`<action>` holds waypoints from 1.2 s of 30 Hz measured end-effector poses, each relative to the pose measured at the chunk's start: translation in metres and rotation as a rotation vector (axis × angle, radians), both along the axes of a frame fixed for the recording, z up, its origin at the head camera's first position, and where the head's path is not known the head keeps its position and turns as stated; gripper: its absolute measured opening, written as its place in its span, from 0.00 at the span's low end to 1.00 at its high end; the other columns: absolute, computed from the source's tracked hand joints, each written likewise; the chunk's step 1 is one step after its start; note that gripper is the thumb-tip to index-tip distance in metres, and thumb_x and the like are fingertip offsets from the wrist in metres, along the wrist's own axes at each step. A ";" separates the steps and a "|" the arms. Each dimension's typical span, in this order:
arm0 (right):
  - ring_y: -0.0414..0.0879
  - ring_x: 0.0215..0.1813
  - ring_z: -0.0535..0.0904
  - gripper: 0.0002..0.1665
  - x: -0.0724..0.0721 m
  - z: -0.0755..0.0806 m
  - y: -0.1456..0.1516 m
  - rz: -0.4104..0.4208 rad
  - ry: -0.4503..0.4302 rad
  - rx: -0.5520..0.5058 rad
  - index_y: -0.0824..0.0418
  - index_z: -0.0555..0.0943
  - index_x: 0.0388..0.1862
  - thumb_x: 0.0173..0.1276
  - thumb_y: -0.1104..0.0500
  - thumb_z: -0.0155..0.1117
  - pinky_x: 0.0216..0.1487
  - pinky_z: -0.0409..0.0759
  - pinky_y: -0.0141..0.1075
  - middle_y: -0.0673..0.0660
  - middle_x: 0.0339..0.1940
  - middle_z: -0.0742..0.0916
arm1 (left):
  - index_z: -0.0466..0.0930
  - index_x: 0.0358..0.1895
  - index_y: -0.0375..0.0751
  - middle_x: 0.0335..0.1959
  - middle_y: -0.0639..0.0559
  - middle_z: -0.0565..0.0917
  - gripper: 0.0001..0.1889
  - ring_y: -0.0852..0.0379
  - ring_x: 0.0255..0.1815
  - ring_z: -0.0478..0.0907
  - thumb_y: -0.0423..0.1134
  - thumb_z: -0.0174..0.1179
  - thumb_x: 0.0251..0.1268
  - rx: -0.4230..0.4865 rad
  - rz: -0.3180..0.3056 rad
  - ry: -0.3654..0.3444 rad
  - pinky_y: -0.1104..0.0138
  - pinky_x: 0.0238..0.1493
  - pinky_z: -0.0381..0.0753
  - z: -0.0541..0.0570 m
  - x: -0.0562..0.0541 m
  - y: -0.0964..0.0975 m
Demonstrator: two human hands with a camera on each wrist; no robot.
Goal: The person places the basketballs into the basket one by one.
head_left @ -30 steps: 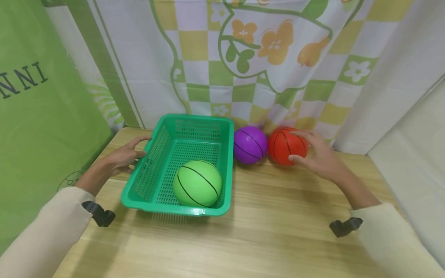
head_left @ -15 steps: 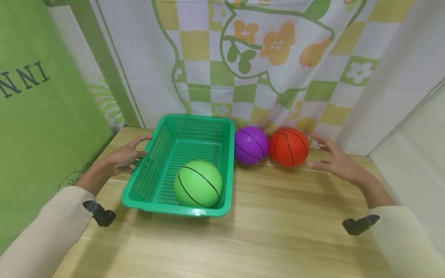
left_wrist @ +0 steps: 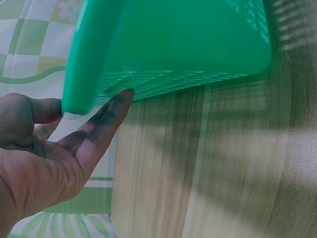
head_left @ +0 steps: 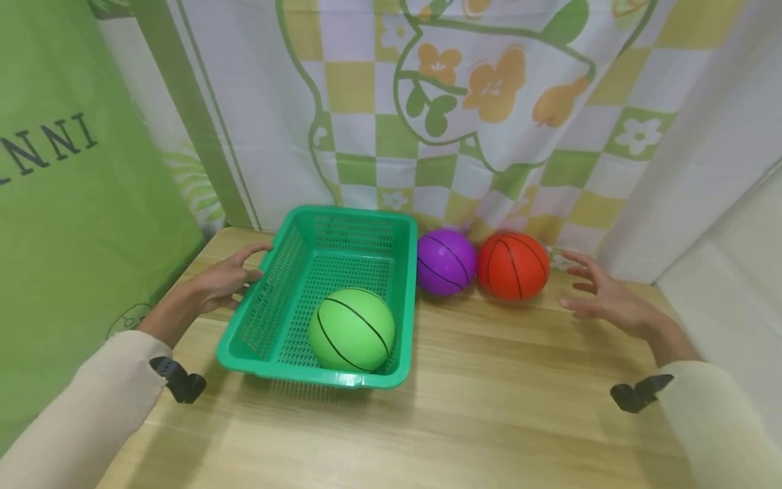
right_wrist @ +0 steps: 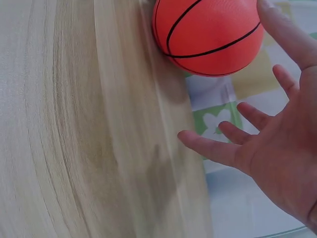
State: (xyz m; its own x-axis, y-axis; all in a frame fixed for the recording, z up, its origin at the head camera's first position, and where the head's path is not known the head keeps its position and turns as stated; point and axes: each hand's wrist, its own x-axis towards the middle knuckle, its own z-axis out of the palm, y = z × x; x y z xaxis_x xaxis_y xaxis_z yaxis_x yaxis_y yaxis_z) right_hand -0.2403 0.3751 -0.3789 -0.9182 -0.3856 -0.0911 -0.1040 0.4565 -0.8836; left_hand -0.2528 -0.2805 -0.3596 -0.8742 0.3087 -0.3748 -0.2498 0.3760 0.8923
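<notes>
A green plastic basket stands on the table, with a light green ball inside near its front right corner. Against the basket's left side rests my left hand; its fairly straight fingers touch the rim and outer wall, as the left wrist view shows from below. To the basket's right sit a purple ball and a red ball, side by side. My right hand hovers right of the red ball, apart from it. In the right wrist view its fingers are spread and hold nothing.
The wooden table extends in front of the basket and balls. A patterned curtain hangs right behind them. Green fabric stands on the left, and a pale wall closes off the right side.
My right hand has moved off the red ball to the right and now stands apart from it. The left hand stays at the basket. The balls keep their places beside the basket.
</notes>
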 end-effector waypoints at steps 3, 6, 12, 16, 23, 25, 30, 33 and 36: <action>0.81 0.72 0.44 0.55 -0.006 -0.007 -0.001 -0.017 -0.032 -0.052 0.52 0.36 0.83 0.72 0.66 0.62 0.50 0.79 0.60 0.76 0.77 0.46 | 0.34 0.82 0.58 0.33 0.44 0.73 0.36 0.51 0.32 0.78 0.33 0.40 0.80 -0.001 0.005 0.008 0.60 0.31 0.82 -0.001 0.000 0.000; 0.81 0.72 0.43 0.56 -0.015 -0.014 -0.006 -0.038 -0.067 -0.120 0.49 0.34 0.83 0.73 0.67 0.61 0.49 0.80 0.62 0.76 0.77 0.44 | 0.34 0.82 0.58 0.38 0.41 0.76 0.36 0.49 0.36 0.80 0.33 0.40 0.81 0.010 0.013 0.006 0.56 0.35 0.83 -0.004 0.002 -0.002; 0.76 0.74 0.42 0.55 -0.030 -0.022 -0.019 -0.078 -0.117 -0.229 0.48 0.30 0.83 0.76 0.65 0.58 0.50 0.79 0.63 0.73 0.78 0.41 | 0.33 0.82 0.55 0.48 0.34 0.78 0.36 0.43 0.42 0.82 0.33 0.40 0.81 0.029 0.023 -0.007 0.49 0.41 0.84 -0.006 0.006 -0.003; 0.75 0.74 0.42 0.55 -0.035 -0.027 -0.030 -0.086 -0.140 -0.261 0.46 0.28 0.82 0.77 0.62 0.57 0.53 0.76 0.65 0.72 0.78 0.39 | 0.34 0.82 0.56 0.44 0.36 0.78 0.36 0.45 0.40 0.82 0.33 0.40 0.81 0.015 0.019 -0.001 0.52 0.37 0.85 -0.003 0.005 -0.003; 0.76 0.72 0.51 0.56 -0.044 -0.025 -0.045 -0.110 -0.108 -0.271 0.47 0.31 0.83 0.75 0.63 0.59 0.53 0.74 0.68 0.70 0.79 0.39 | 0.35 0.82 0.58 0.35 0.41 0.77 0.35 0.49 0.34 0.81 0.33 0.40 0.81 -0.008 0.011 -0.002 0.60 0.28 0.82 -0.002 0.001 -0.001; 0.77 0.71 0.53 0.57 -0.046 -0.026 -0.049 -0.119 -0.099 -0.263 0.47 0.30 0.83 0.74 0.63 0.60 0.52 0.76 0.65 0.70 0.79 0.40 | 0.34 0.82 0.57 0.37 0.40 0.77 0.36 0.48 0.35 0.81 0.33 0.40 0.81 -0.005 0.013 -0.004 0.59 0.29 0.83 -0.003 0.001 0.000; 0.75 0.70 0.56 0.60 -0.048 -0.030 -0.053 -0.141 -0.094 -0.257 0.47 0.30 0.83 0.72 0.65 0.63 0.51 0.81 0.54 0.72 0.79 0.44 | 0.34 0.82 0.57 0.43 0.36 0.78 0.36 0.46 0.38 0.82 0.33 0.40 0.81 0.007 0.014 -0.008 0.53 0.35 0.85 -0.003 0.001 0.001; 0.74 0.70 0.57 0.60 -0.048 -0.030 -0.055 -0.153 -0.087 -0.251 0.47 0.31 0.83 0.72 0.64 0.63 0.51 0.82 0.49 0.72 0.78 0.45 | 0.34 0.82 0.57 0.43 0.36 0.78 0.36 0.46 0.38 0.82 0.33 0.40 0.81 0.002 0.016 -0.006 0.53 0.35 0.85 -0.002 0.000 0.001; 0.73 0.70 0.57 0.59 -0.049 -0.030 -0.057 -0.169 -0.076 -0.256 0.47 0.33 0.83 0.72 0.64 0.64 0.50 0.82 0.46 0.72 0.79 0.46 | 0.34 0.82 0.57 0.41 0.38 0.79 0.36 0.47 0.36 0.82 0.33 0.40 0.81 -0.005 0.019 -0.004 0.54 0.34 0.85 0.000 0.000 0.001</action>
State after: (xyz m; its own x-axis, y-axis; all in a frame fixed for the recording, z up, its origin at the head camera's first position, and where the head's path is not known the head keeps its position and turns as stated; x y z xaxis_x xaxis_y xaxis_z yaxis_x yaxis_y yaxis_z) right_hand -0.2891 0.3180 -0.4089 -0.9654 -0.2476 -0.0816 0.0250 0.2235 -0.9744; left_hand -0.2530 -0.2800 -0.3599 -0.8782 0.2904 -0.3800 -0.2605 0.3758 0.8893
